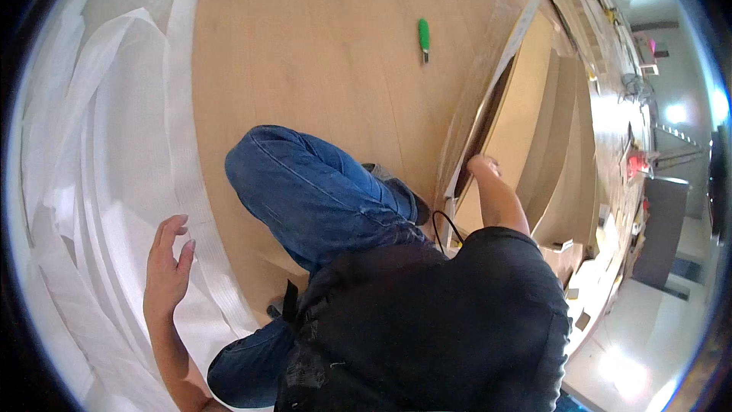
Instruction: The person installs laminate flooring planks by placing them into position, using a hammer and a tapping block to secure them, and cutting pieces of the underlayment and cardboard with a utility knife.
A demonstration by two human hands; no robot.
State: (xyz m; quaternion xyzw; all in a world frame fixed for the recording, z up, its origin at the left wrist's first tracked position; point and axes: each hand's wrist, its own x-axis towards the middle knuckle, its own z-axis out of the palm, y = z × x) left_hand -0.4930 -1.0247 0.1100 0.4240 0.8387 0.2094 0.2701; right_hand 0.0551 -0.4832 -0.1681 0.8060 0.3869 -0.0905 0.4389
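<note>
Right hand (485, 165) is resting, fingers curled, at the edge of a long tan panel (526, 84), right beside a dark gap; I cannot tell whether it is gripping. That panel is lying to the person's right, with brown cardboard (566, 118) running along its far side. Meanwhile the left hand (168, 267) is hovering open above white sheeting (126, 107), thumb apart from the fingers. Between the hands, blue jeans (313, 183) are bending at the knee over wood-toned flooring (305, 53), where a green-handled tool (424, 37) is lying ahead.
</note>
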